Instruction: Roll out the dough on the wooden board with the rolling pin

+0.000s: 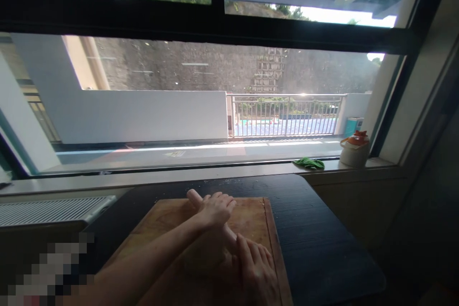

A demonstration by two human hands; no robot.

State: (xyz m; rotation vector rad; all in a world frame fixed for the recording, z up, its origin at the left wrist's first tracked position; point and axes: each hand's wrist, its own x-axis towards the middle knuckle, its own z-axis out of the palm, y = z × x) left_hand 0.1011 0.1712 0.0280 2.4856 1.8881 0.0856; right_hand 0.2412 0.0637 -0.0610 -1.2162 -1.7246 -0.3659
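Note:
A wooden rolling pin (230,239) lies slantwise over a wooden board (172,215). My left hand (217,208) rests across its far part, palm down, fingers bent over it; the pin's far end pokes out beyond. Nearer to me, my right hand (256,263) is laid over the other end, fingers curved down and the tips partly hidden. Beneath the pin and my left forearm is a dim, pale, rounded patch that looks like flattened dough (204,256); shadow blurs its edges.
The board lies on a dark table (304,229) with pale crumbs near its far edge. On the window sill (251,170) are a green cloth (310,163) and a pale jug-like container (354,153) with an orange-brown top. A white radiator (53,210) stands left.

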